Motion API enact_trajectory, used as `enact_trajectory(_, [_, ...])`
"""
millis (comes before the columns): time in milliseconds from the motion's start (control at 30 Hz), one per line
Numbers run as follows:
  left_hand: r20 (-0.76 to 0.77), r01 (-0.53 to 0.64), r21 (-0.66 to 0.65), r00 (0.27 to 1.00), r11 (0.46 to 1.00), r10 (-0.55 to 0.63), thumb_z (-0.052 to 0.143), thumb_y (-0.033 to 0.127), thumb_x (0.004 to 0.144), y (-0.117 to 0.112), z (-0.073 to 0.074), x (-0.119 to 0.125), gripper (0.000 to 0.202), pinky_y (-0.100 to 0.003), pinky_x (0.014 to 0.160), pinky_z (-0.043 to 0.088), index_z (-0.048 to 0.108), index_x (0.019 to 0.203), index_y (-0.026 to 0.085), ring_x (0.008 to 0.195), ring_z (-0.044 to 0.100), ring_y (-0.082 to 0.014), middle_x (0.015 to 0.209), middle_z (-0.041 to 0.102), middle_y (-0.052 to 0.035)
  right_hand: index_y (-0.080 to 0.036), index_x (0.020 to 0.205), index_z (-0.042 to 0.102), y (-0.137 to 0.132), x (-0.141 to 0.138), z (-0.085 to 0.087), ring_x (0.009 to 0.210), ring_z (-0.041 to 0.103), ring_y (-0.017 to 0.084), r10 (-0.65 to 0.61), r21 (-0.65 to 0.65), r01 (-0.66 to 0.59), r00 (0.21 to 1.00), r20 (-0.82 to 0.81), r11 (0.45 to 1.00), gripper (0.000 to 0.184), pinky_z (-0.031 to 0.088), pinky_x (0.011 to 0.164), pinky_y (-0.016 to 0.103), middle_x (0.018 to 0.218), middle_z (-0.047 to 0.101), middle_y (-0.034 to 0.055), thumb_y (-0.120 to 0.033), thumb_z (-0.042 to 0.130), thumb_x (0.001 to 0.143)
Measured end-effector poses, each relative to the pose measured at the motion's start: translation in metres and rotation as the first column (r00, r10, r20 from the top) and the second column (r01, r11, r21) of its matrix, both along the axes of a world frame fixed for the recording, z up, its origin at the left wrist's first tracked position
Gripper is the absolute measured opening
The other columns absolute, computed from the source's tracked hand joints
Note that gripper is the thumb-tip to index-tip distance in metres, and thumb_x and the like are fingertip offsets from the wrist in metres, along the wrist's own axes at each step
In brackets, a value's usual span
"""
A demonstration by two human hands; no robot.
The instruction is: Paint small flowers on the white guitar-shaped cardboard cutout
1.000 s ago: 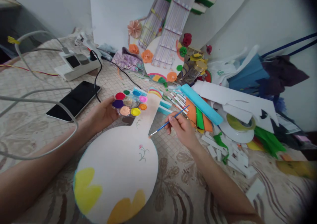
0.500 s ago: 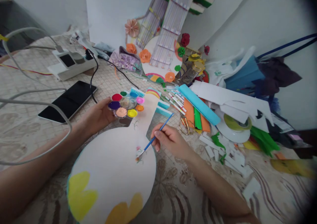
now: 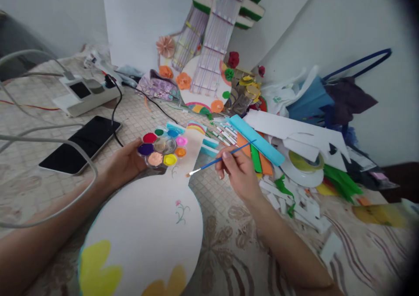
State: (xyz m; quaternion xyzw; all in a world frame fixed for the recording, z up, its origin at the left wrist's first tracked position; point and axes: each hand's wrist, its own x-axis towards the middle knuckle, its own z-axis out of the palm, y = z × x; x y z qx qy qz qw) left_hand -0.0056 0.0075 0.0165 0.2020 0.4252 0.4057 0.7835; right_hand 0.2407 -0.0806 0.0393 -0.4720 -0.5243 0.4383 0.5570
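Observation:
My left hand grips the edge of a paint palette whose round wells hold red, purple, peach, yellow, orange, pink, blue and green paint. Between the fingers of my right hand is a thin blue paintbrush, its bristle tip over the neck of a white guitar-shaped cutout; whether it touches cannot be told. The cutout lies below both hands. On its round body are a small pink flower with green stems, yellow petals and orange petals.
A phone and a power strip with cables lie left. A decorated guitar model stands at the back. Right are a blue strip, white card pieces, a tape roll and paper scraps.
My right hand has lifted the paintbrush off the flower and moved it up, toward the palette. The green stems now show uncovered. The whole view has shifted slightly.

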Motion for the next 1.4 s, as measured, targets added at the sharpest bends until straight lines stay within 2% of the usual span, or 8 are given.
enact_trajectory(133, [0.009, -0.037, 0.037, 0.999, 0.999, 0.036, 0.035, 0.02, 0.097, 0.003, -0.004, -0.003, 0.035, -0.03, 0.067, 0.061, 0.069, 0.087, 0.018, 0.068, 0.072, -0.0186, 0.077, 0.077, -0.0046, -0.021, 0.091, 0.06, 0.012, -0.012, 0.01, 0.05, 0.057, 0.008, 0.015, 0.098, -0.006, 0.996, -0.089, 0.995, 0.013, 0.049, 0.049, 0.022, 0.066, 0.062, -0.0042, -0.034, 0.058, 0.094])
enact_trajectory(267, [0.059, 0.02, 0.074, 0.998, 0.997, -0.024, 0.035, 0.019, 0.095, 0.004, -0.005, -0.003, 0.035, -0.034, 0.073, 0.061, 0.069, 0.089, 0.016, 0.075, 0.073, -0.0222, 0.08, 0.077, -0.0075, -0.021, 0.089, 0.06, 0.022, -0.037, 0.012, 0.049, 0.06, 0.008, 0.028, 0.143, -0.022, 0.999, -0.045, 0.99, 0.014, 0.052, 0.049, 0.023, 0.066, 0.065, -0.0036, -0.034, 0.058, 0.093])
enact_trajectory(433, [0.064, -0.009, 0.097, 0.998, 0.995, 0.003, 0.038, 0.019, 0.096, 0.002, -0.005, -0.003, 0.032, -0.029, 0.075, 0.059, 0.069, 0.09, 0.013, 0.076, 0.072, -0.0191, 0.083, 0.077, -0.0087, -0.021, 0.088, 0.059, 0.031, -0.056, 0.011, 0.048, 0.06, 0.009, 0.036, 0.158, -0.036, 0.999, 0.006, 0.987, 0.016, 0.053, 0.049, 0.023, 0.064, 0.064, -0.0041, -0.036, 0.059, 0.092])
enact_trajectory(833, [0.1, 0.018, 0.14, 0.994, 0.99, -0.032, 0.051, 0.026, 0.092, 0.006, -0.02, -0.008, 0.022, -0.031, 0.077, 0.058, 0.068, 0.095, 0.012, 0.08, 0.071, -0.0206, 0.09, 0.075, -0.0098, -0.021, 0.095, 0.061, 0.024, -0.054, 0.002, 0.057, 0.064, 0.009, 0.039, 0.301, -0.108, 0.973, 0.227, 0.948, 0.008, 0.054, 0.054, 0.023, 0.076, 0.064, -0.0013, -0.026, 0.054, 0.096])
enact_trajectory(1000, [0.073, 0.034, 0.127, 0.996, 0.991, -0.044, 0.045, 0.025, 0.095, 0.005, -0.014, -0.006, 0.027, -0.032, 0.079, 0.057, 0.067, 0.096, 0.01, 0.076, 0.071, -0.0198, 0.085, 0.075, -0.0096, -0.021, 0.094, 0.06, 0.024, -0.056, 0.0, 0.056, 0.065, 0.009, 0.096, 0.239, -0.143, 0.976, 0.195, 0.961, 0.01, 0.054, 0.054, 0.023, 0.074, 0.064, -0.0017, -0.028, 0.054, 0.096])
enact_trajectory(1100, [0.059, 0.009, 0.077, 0.998, 0.997, -0.013, 0.038, 0.022, 0.098, 0.004, -0.008, -0.004, 0.031, -0.03, 0.078, 0.057, 0.066, 0.097, 0.008, 0.074, 0.071, -0.0181, 0.083, 0.076, -0.0096, -0.021, 0.092, 0.061, 0.026, -0.052, 0.005, 0.055, 0.064, 0.009, 0.031, 0.229, -0.071, 0.985, 0.173, 0.971, 0.01, 0.054, 0.054, 0.023, 0.072, 0.064, -0.0023, -0.029, 0.055, 0.095])
enact_trajectory(1233, [0.054, -0.026, 0.043, 0.998, 0.999, 0.023, 0.035, 0.02, 0.099, 0.005, -0.003, -0.004, 0.033, -0.027, 0.073, 0.058, 0.065, 0.097, 0.009, 0.073, 0.072, -0.0171, 0.082, 0.076, -0.0083, -0.021, 0.09, 0.059, 0.03, -0.039, 0.014, 0.051, 0.06, 0.009, -0.005, 0.189, 0.006, 1.0, -0.006, 0.982, 0.017, 0.051, 0.05, 0.023, 0.067, 0.064, -0.003, -0.036, 0.054, 0.095])
enact_trajectory(1400, [0.053, -0.074, 0.08, 0.996, 0.994, 0.07, 0.03, 0.019, 0.1, 0.006, -0.005, -0.005, 0.037, -0.027, 0.07, 0.058, 0.066, 0.096, 0.013, 0.072, 0.072, -0.0161, 0.08, 0.076, -0.0054, -0.02, 0.082, 0.059, 0.022, -0.018, 0.006, 0.044, 0.051, 0.007, 0.061, -0.052, -0.069, 0.988, -0.143, 0.996, 0.026, 0.041, 0.042, 0.018, 0.057, 0.057, -0.0045, -0.041, 0.053, 0.096])
